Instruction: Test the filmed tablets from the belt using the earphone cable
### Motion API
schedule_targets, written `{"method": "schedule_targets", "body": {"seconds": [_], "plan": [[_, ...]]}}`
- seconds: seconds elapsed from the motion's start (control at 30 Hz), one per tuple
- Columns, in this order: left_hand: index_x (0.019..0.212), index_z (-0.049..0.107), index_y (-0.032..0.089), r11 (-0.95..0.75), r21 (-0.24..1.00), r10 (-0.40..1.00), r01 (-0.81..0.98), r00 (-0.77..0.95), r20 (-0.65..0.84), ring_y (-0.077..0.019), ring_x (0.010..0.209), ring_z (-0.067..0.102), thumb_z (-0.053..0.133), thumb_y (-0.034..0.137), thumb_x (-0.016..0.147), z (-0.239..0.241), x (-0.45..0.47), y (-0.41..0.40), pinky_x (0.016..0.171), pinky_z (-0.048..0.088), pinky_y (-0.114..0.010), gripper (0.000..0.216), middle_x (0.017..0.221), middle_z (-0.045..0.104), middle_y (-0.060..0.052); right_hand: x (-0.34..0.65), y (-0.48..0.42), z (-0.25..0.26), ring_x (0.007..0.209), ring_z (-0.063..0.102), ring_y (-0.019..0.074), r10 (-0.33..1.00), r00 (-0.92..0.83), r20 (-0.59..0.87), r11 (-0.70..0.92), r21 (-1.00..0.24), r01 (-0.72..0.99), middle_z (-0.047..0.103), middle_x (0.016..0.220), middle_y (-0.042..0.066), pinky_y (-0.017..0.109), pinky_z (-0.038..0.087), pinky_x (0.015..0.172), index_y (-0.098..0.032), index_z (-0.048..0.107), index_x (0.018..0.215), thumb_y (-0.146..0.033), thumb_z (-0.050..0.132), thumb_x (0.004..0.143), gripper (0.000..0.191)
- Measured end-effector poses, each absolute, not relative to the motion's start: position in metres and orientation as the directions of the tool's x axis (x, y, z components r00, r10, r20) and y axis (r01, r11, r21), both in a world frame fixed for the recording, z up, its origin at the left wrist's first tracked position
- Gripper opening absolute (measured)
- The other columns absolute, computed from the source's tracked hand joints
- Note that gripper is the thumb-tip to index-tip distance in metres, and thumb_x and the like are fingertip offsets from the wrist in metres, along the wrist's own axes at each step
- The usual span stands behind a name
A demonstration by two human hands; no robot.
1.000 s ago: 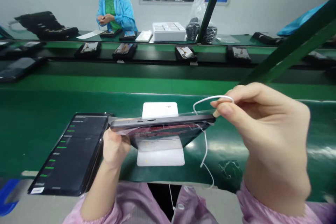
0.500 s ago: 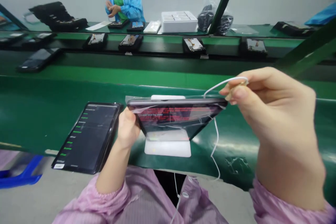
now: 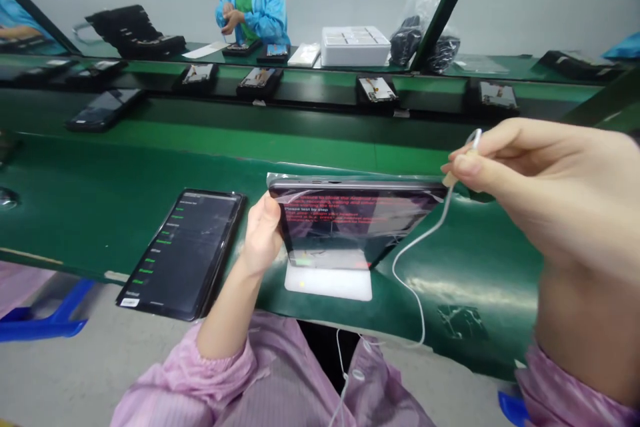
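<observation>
The tablet has tipped its screen further toward the camera, above the surface. The left hand grips its left edge. The right hand pinches the white cable by its plug beside the tablet's right corner.

Just the one cam on your head, looking forward and down across the green bench from your side. Your left hand on the tablet and right hand pinching the white cable sit super close up front, with the person in blue far across.
</observation>
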State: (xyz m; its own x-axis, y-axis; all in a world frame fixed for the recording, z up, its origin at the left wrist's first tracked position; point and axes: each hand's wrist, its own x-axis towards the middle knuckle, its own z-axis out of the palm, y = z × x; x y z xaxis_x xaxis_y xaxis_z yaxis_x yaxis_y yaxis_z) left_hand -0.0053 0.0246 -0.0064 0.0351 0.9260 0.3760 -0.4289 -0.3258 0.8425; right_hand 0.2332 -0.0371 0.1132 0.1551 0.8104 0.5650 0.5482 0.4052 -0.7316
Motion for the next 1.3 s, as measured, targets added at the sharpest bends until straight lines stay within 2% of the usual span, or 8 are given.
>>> {"method": "schedule_targets", "body": {"seconds": [0.13,0.3,0.47,0.63,0.8,1.0,1.17,1.3], "plan": [[0.093,0.074,0.018,-0.375,0.813,0.909,-0.446,-0.002,0.417,-0.0301,0.113,0.065,0.064,0.068,0.082,-0.006,-0.002,0.023,0.096,0.055,-0.041,0.052,0.097,0.074,-0.010,0.210,-0.037,0.104,0.057,0.061,0.0135,0.715,0.321,0.621,0.436,-0.755,0.490,0.065,0.065,-0.001,0.028,0.053,0.055,-0.023,0.069,0.068,-0.027,0.081,0.074,0.013],[0.091,0.074,0.019,-0.338,0.786,0.924,-0.518,-0.022,0.383,-0.0292,0.107,0.069,0.068,0.067,0.079,-0.002,0.004,0.021,0.093,0.056,-0.040,0.050,0.090,0.075,-0.009,0.201,-0.027,0.093,0.059,0.059,0.0122,0.545,0.368,0.753,0.646,-0.657,0.388,0.065,0.068,-0.002,0.026,0.050,0.056,-0.023,0.067,0.073,-0.021,0.077,0.080,0.012],[0.086,0.074,0.019,-0.275,0.788,0.956,-0.550,-0.070,0.284,-0.0281,0.105,0.070,0.076,0.066,0.072,0.005,0.008,0.022,0.093,0.057,-0.038,0.049,0.087,0.076,-0.007,0.211,-0.011,0.099,0.051,0.056,0.0132,0.629,0.173,0.758,0.736,-0.652,0.181,0.059,0.060,-0.004,0.028,0.049,0.050,-0.026,0.067,0.071,-0.047,0.082,0.073,0.025],[0.089,0.075,0.018,-0.229,0.791,0.969,-0.567,-0.053,0.243,-0.0290,0.109,0.069,0.076,0.063,0.074,0.016,0.011,0.015,0.094,0.057,-0.039,0.047,0.092,0.077,-0.008,0.207,-0.002,0.100,0.047,0.049,0.0113,0.698,0.343,0.629,0.611,-0.772,0.175,0.057,0.061,-0.005,0.026,0.044,0.045,-0.026,0.062,0.072,-0.062,0.076,0.071,0.038],[0.088,0.077,0.020,-0.032,0.785,0.992,-0.619,0.075,0.099,-0.0292,0.101,0.072,0.083,0.058,0.068,0.033,0.013,0.006,0.095,0.058,-0.041,0.043,0.089,0.078,-0.005,0.208,-0.002,0.104,0.047,0.045,0.0125,0.716,0.273,0.643,0.630,-0.763,0.145,0.054,0.065,-0.003,0.027,0.040,0.043,-0.027,0.056,0.076,-0.069,0.068,0.075,0.043],[0.080,0.078,0.022,0.101,0.796,0.993,-0.597,0.015,-0.115,-0.0202,0.097,0.074,0.084,0.035,0.072,0.015,0.010,0.006,0.088,0.060,-0.022,0.016,0.084,0.078,-0.001,0.234,0.005,0.116,0.062,0.059,0.0155,0.673,0.375,0.637,0.675,-0.736,0.039,0.060,0.077,-0.003,0.030,0.055,0.059,-0.031,0.054,0.075,-0.072,0.064,0.076,0.042],[0.077,0.077,0.022,-0.160,0.804,0.986,-0.573,-0.131,0.102,-0.0204,0.086,0.075,0.083,0.047,0.072,0.015,-0.002,0.007,0.087,0.060,-0.025,0.026,0.081,0.077,-0.001,0.254,-0.010,0.118,0.079,0.065,0.0137,0.562,0.579,0.591,0.736,-0.676,-0.025,0.062,0.090,-0.006,0.030,0.058,0.080,-0.031,0.059,0.077,-0.057,0.085,0.062,0.040],[0.085,0.076,0.017,-0.370,0.767,0.929,-0.525,-0.195,0.314,-0.0232,0.083,0.075,0.078,0.059,0.075,0.023,0.008,0.008,0.085,0.061,-0.034,0.043,0.085,0.077,-0.005,0.251,-0.029,0.119,0.059,0.057,0.0086,0.517,0.605,0.605,0.804,-0.586,-0.102,0.054,0.069,-0.009,0.021,0.055,0.063,-0.027,0.059,0.069,-0.050,0.096,0.043,0.051]]}}
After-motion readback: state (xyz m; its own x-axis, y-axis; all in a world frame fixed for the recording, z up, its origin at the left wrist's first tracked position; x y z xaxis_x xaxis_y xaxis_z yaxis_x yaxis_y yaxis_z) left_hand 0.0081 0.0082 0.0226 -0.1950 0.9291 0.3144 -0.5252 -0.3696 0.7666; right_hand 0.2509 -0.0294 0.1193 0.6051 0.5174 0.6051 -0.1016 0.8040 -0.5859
